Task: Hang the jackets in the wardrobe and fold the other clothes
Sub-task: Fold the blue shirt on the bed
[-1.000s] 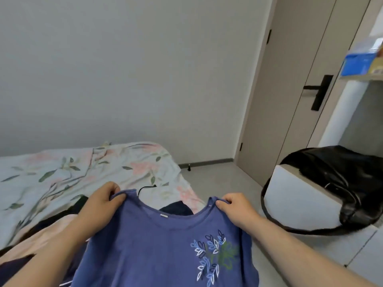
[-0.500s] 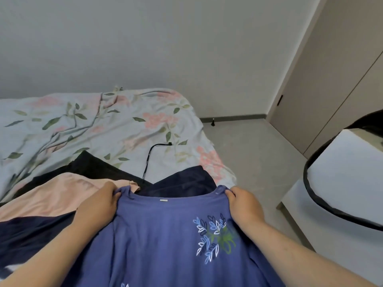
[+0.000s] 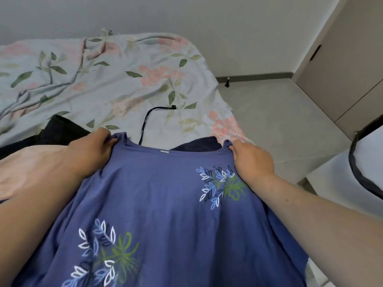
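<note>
"Since the bed (image 3: 103, 79) fills most of the view, is that where the folding is meant to happen?"

"I'd judge so. Its floral sheet gives a broad, flat surface, and the blue top (image 3: 165, 204) is held out over the near end, printed side up, with the hem trailing back toward the person."

"Why spread it like that?"

"Stretched by the shoulders, it hangs flat and square, ready to lay down (it's a top, not a jacket, so it gets folded)."

"And the heap underneath?"

"A pink garment (image 3: 31, 162) lies at the left, a black garment (image 3: 60, 129) beyond it, and a navy garment (image 3: 199, 143) just past the neckline. None of them looks folded."

"The hands?"

"The left hand (image 3: 91, 150) grips the left shoulder with its fingers curled into the cloth. The right hand (image 3: 250, 160) is clenched on the right shoulder the same way. They are well apart, which keeps the neckline taut."

"Anything smaller?"

"A black cord (image 3: 149, 117) lies on the sheet beyond the collar, and a white label (image 3: 165, 151) sits at the neck."
</note>
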Demonstrator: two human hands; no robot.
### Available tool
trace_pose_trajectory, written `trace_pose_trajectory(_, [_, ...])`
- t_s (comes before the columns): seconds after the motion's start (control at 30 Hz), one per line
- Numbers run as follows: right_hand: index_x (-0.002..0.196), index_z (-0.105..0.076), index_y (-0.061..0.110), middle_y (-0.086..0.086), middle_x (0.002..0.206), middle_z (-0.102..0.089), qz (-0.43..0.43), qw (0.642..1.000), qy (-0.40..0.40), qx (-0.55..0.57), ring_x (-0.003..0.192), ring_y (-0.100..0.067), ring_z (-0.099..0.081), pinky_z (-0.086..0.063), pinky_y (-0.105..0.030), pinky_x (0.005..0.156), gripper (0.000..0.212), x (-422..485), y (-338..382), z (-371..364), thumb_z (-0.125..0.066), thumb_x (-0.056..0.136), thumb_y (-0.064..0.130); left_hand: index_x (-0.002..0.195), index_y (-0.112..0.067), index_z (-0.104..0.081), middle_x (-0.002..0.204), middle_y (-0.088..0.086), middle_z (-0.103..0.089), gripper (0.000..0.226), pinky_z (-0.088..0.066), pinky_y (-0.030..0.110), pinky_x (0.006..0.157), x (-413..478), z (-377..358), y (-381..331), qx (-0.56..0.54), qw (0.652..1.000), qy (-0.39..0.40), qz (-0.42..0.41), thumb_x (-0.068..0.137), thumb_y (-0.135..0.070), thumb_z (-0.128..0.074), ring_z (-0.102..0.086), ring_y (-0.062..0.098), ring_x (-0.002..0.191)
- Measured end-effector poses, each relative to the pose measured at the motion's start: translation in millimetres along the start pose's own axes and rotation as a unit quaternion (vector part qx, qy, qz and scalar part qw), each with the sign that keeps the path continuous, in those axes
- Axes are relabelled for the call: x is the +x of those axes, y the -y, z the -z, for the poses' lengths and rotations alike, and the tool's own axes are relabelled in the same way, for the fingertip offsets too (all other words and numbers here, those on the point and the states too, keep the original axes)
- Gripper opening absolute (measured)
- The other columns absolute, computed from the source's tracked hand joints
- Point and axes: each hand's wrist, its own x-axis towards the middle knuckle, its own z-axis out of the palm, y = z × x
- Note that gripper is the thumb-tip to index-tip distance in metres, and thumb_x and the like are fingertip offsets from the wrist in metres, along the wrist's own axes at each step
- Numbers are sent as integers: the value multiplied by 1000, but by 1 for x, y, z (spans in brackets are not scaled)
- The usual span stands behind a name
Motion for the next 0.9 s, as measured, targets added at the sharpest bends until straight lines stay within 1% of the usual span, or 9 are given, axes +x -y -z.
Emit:
trace_pose_trajectory(0.2, [96,-55,15,-11,100,-65,-52,995,26,78,90,-37,-61,-34,-35,62,27,5,2,0,-42,101,39,75,-22,-40,62,0,-52,32,-33,34,55,4,-8,6,8,1000,9,24,98,-43,-47,-46,21,53])
trace_pose_trajectory(0.3, [108,-59,10,-13,114,-62,-51,981,73,172,106,-34,-56,-44,-39,82,26,-11,0,17,-51,98,32,77,-22,-42,65,1,-56,34,-38,35,57,6,-3,3,26,998,47,45,98,-48,-43,-50,23,56])
trace_pose_trajectory(0.43, [125,-57,12,-8,123,-57,-90,960,86,250,115,-25,-52,-42,-35,100,34,-67,-25,43,-58,93,25,82,-24,-46,85,3,-64,32,-43,36,66,18,2,-10,100,985,132,40,99,-48,-33,-57,24,70])
trace_pose_trajectory(0.53, [107,-63,17,3,104,-61,-189,932,102,293,98,-17,-56,-43,-28,83,17,-117,-46,61,-57,93,26,94,-18,-53,108,15,-65,14,-46,40,81,28,24,-39,111,972,199,56,96,-29,-45,-58,32,88])
trace_pose_trajectory(0.6, [83,-59,15,6,77,-58,-252,901,143,324,76,-17,-53,-40,-27,65,19,-142,-55,65,-56,95,30,114,-9,-58,120,24,-60,26,-46,47,91,24,41,-70,83,989,100,69,90,-18,-56,-56,42,103])
trace_pose_trajectory(0.67, [73,-55,11,1,67,-54,-309,859,166,372,66,-19,-48,-39,-32,63,36,-159,-55,66,-53,97,37,124,-4,-59,122,26,-59,39,-45,52,93,-6,47,-120,-8,998,-65,18,86,-13,-61,-53,47,110])
trace_pose_trajectory(0.7, [74,-57,9,-3,69,-57,-342,827,168,414,66,-18,-48,-40,-32,64,40,-164,-53,65,-51,97,40,123,-5,-60,122,24,-61,39,-44,51,96,-31,44,-154,-71,993,-91,-36,86,-15,-62,-54,44,112])
trace_pose_trajectory(0.8, [91,-66,8,-6,89,-69,-421,747,183,481,80,-18,-60,-46,-31,76,44,-175,-42,61,-48,98,48,126,-10,-61,136,13,-58,46,-32,39,110,-113,8,-247,-133,961,45,-240,84,-29,-57,-49,32,130])
trace_pose_trajectory(0.9, [95,-68,16,1,90,-71,-456,711,162,510,84,-17,-67,-48,-25,69,35,-187,-37,59,-56,94,49,146,-15,-44,158,4,-32,61,-4,33,121,-156,-34,-282,-107,953,115,-259,91,-42,-49,-22,21,149])
